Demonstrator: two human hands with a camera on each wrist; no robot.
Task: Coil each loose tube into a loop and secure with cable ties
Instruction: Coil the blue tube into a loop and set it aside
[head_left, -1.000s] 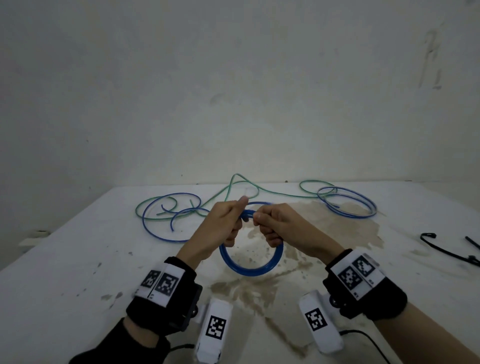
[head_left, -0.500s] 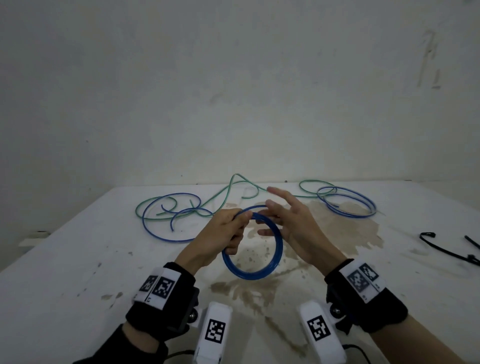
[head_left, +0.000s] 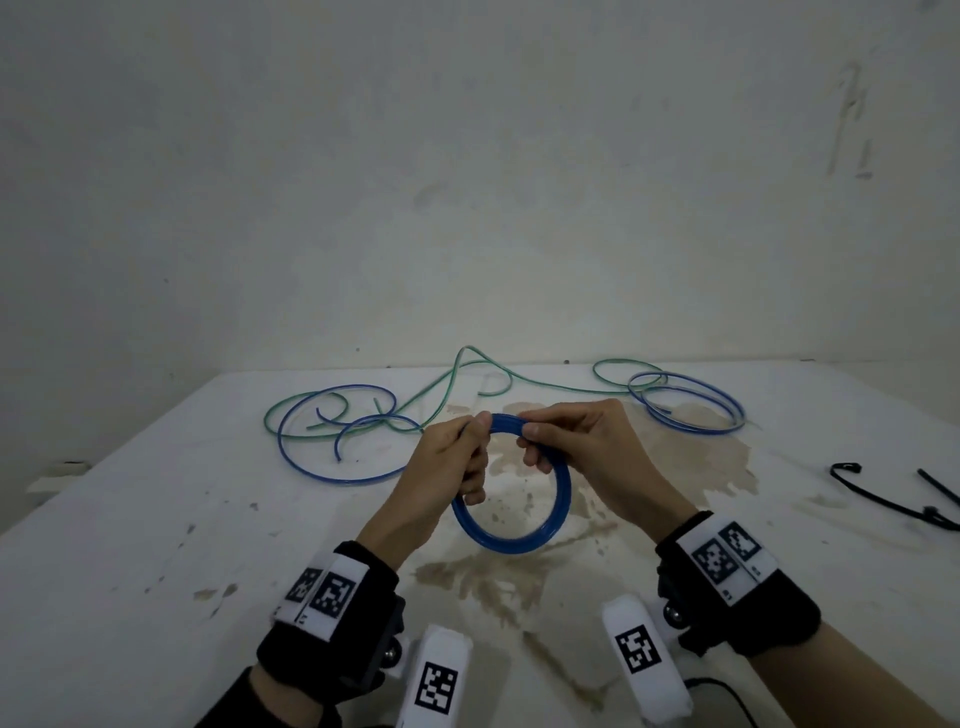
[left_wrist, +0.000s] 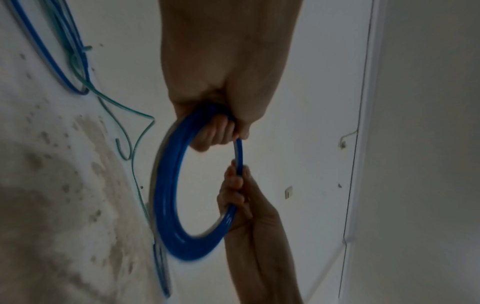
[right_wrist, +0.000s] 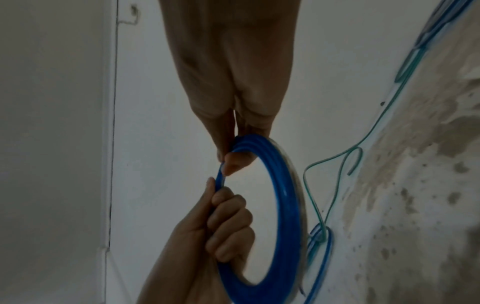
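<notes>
Coil: blue tube coil (head_left: 540, 538), several turns, held upright above the stained white table (head_left: 130, 545), centre of head view.
Left hand: left hand (head_left: 447, 467) grips the coil's upper left arc; fingers curled round the turns, thumb on top.
Right hand: right hand (head_left: 587, 457) pinches the coil's top right arc between thumb and curled fingers.
Loose tubes: blue and green tangle (head_left: 332, 431) at frame's middle left; blue loops (head_left: 685, 405) at middle right, flat on table.
Cable ties: black cable ties (head_left: 904, 499) at right edge.

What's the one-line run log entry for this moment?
step: coiling | left hand: grips blue coil | right hand: grips coil top | cable ties: untouched on table
</notes>
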